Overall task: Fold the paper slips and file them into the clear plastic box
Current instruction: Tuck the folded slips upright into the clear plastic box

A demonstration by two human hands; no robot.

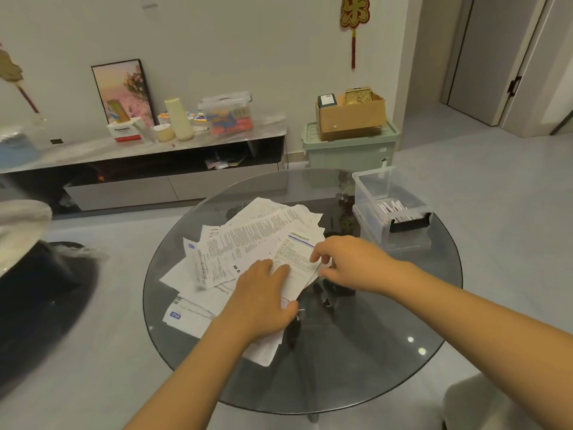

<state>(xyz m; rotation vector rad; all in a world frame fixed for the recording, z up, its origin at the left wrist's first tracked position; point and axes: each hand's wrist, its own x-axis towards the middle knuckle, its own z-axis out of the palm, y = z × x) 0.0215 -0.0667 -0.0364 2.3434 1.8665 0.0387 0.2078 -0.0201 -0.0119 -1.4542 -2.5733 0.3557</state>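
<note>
Two hands: both reach over a round glass table (pixel 356 367), bare forearms coming in from the near edge.
Paper slips: a loose, overlapping heap of printed paper slips (pixel 248 240) spread over the middle of the table.
Left hand: the left hand (pixel 263 301) lies palm down on the near side of the heap, fingers (pixel 280 271) straight and close together, pressing on the sheets.
Right hand: the right hand (pixel 347 262) is at the heap's right edge, fingers curled, pinching the edge of the top slip (pixel 294 252), which bears a blue line.
Clear plastic box: the clear plastic box (pixel 366 193) stands open at the far right of the table, apart from the heap, with a few folded slips (pixel 393 209) standing inside.
Behind: a low cabinet (pixel 148 150) along the wall and a green bin (pixel 350 150) carrying a cardboard carton (pixel 350 119).
</note>
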